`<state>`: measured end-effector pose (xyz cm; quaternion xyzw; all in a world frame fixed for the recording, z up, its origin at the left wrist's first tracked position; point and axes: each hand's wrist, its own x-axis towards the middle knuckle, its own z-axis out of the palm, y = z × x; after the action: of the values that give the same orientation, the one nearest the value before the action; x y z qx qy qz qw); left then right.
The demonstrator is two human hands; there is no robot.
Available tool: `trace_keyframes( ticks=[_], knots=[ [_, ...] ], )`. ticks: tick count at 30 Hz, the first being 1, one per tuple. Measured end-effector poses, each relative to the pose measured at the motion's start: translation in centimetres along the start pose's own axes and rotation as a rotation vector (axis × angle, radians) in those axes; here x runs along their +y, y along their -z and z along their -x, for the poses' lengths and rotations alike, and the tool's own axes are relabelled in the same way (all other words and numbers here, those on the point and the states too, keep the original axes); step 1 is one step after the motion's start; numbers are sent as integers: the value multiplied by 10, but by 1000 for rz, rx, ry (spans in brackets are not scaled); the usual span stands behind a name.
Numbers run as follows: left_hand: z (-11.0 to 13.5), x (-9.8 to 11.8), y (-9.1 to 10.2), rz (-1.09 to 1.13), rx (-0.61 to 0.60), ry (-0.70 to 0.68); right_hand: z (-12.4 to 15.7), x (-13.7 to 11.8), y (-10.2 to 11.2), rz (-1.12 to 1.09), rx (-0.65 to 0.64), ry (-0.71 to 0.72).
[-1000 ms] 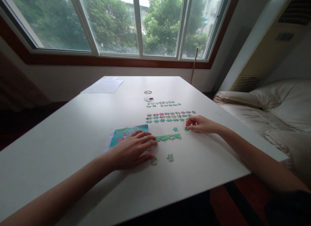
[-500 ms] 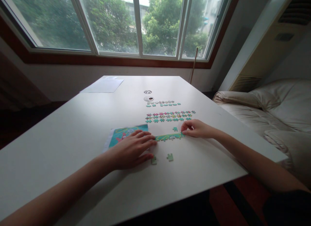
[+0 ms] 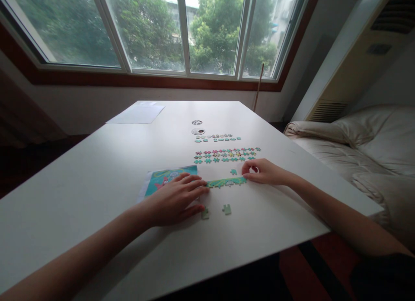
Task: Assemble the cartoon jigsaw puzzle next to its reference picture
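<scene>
A joined strip of jigsaw puzzle pieces (image 3: 223, 182), green and teal, lies across the table. My left hand (image 3: 181, 197) rests flat and open, fingertips at the strip's left end, partly covering a picture sheet (image 3: 158, 180) with a pink starfish. At the strip's right end, my right hand (image 3: 259, 170) pinches the end puzzle piece (image 3: 244, 180), which its fingertips partly hide. One loose teal piece (image 3: 233, 172) sits just above the strip. Below it lie two pale green pieces, one (image 3: 205, 213) beside my left thumb and another (image 3: 227, 209) further right.
Several rows of loose puzzle pieces (image 3: 223, 155) lie beyond the strip, with more rows (image 3: 220, 139) further back. Two round flat items (image 3: 198, 131) are behind them. White paper (image 3: 139, 114) lies at the far left of the white table (image 3: 81, 175). A sofa (image 3: 340, 150) stands right.
Very little differs. My right fingertips have shifted slightly at the strip's right end, where the end piece now shows more in line with the strip. My left hand stays put.
</scene>
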<state>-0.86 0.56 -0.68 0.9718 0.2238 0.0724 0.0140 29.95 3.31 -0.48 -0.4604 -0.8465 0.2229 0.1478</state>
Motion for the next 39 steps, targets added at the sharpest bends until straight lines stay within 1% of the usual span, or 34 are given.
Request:
trace_keyframes(
  ticks=[9,16,22,26,31,39],
  knots=[
    [1,-2,-2,-16,15,-17,0,4,0,19,-14,59],
    [0,-1,-2,2,11,-18,-1,5,-3,23,12,95],
    [0,0,0,15,33,-18,-1,6,-1,-7,-5,70],
    [0,0,0,10,54,-26,-5,9,5,14,19,51],
    [0,0,0,11,40,-22,-26,15,15,62,3,56],
    [0,1,3,23,18,-23,-84,31,29,183,10,55]
  ],
)
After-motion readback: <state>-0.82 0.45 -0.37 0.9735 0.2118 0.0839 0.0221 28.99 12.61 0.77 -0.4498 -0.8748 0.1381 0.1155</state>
